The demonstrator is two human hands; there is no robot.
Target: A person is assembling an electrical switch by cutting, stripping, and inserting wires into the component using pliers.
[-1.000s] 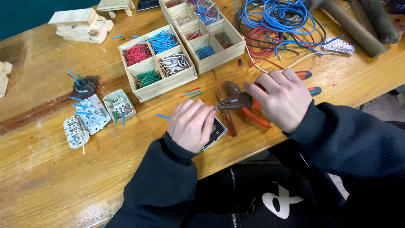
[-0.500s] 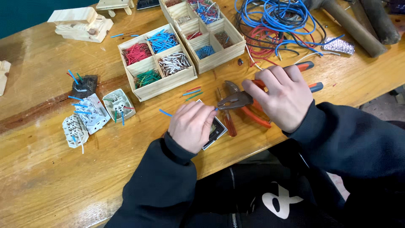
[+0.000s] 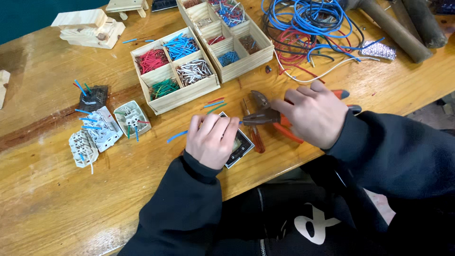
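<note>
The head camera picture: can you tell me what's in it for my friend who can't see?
A person's left hand presses a dark switch plate onto a wooden workbench while the right hand grips orange-handled pliers beside it. Behind sit a wooden divided box of short coloured wire pieces, loose coils of wire, and white socket parts to the left.
</note>
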